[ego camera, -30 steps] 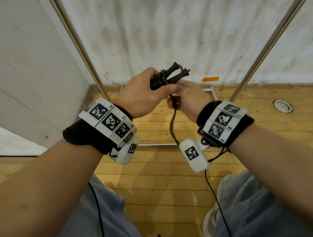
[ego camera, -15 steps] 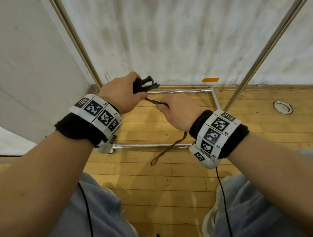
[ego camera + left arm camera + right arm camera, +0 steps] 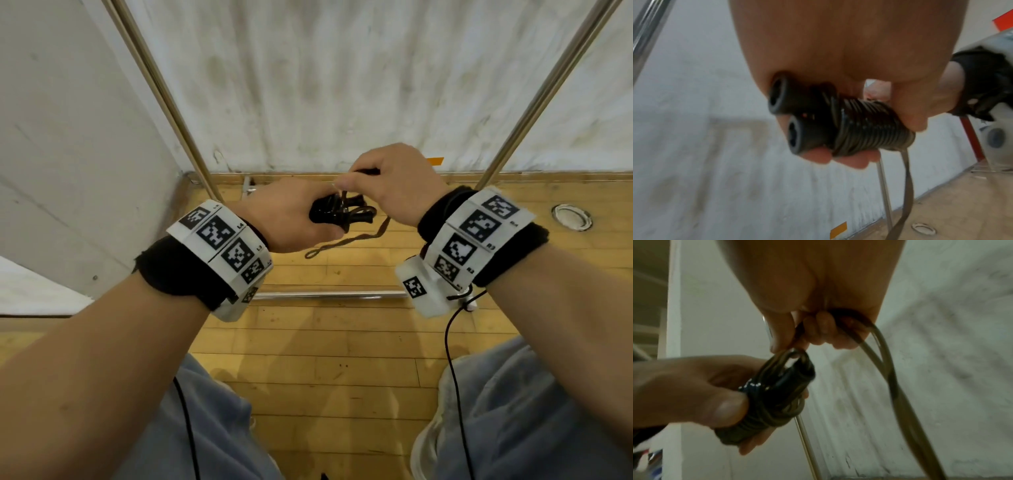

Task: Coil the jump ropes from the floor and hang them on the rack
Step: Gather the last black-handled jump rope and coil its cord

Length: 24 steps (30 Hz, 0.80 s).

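gripping a jump rope (image 3: 337,216) wound tight around its two black handles (image 3: 795,116), the left hand (image 3: 291,219) has thumb and fingers clenched round the bundle, held in the air above the wooden floor (image 3: 308,342) between the rack's (image 3: 164,89) two slanted metal poles. just above it, the right hand (image 3: 394,181) pinches the loose doubled end of the rope, fingers curled round it; the tail (image 3: 346,241) dangles free below both hands.

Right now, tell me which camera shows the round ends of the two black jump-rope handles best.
Left wrist: both black handle ends face the lens. Head view shows the handles side-on, half hidden by hands. Right wrist shows only the wrapped rope bundle.
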Motion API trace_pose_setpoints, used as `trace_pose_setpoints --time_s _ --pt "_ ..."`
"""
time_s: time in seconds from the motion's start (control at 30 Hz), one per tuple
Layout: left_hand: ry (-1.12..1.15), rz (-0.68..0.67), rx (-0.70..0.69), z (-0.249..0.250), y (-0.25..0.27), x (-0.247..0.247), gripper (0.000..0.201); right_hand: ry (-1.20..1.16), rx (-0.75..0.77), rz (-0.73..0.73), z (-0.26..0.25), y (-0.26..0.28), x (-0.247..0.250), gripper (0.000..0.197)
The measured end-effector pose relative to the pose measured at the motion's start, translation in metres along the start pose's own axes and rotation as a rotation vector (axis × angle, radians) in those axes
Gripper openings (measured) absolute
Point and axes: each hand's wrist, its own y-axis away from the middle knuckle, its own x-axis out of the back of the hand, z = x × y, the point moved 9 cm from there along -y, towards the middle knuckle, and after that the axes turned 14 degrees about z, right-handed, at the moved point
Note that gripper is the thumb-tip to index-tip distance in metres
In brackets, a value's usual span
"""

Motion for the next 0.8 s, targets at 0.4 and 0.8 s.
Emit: trace_pose_setpoints --time_s 0.4,0.8 --pt "0.348 0.309 0.089 0.016 0.018 0.038 0.034 -0.642 -0.362 -0.056 0.019 0.007 -0.012 0.037" --pt "0.232 0.581 0.228 -0.023 0.011 0.065 0.037 -0.306 -0.251 -0.03 0.009 0.031 -0.039 0.026"
